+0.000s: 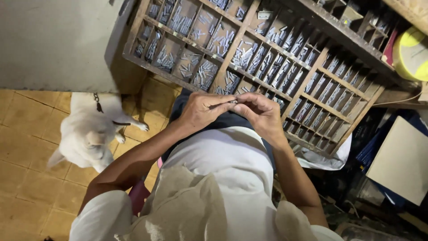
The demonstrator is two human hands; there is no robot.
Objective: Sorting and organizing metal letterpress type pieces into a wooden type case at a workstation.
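My left hand [203, 110] and my right hand [261, 114] meet in front of my body, fingertips together. Between them sits a small grey metal type piece [232, 102], pinched by the fingers of both hands. Just beyond my hands stands a slanted wooden type case [312, 96] with many small compartments, each filled with several grey metal type pieces [205, 73]. My white shirt and dark trousers fill the lower middle of the view.
A white dog [89, 129] with a chain collar lies on the tan tiled floor [26, 147] at the left. A grey wall [53, 40] is at the upper left. A yellow roll [412, 53] and a beige board [403, 160] are at the right.
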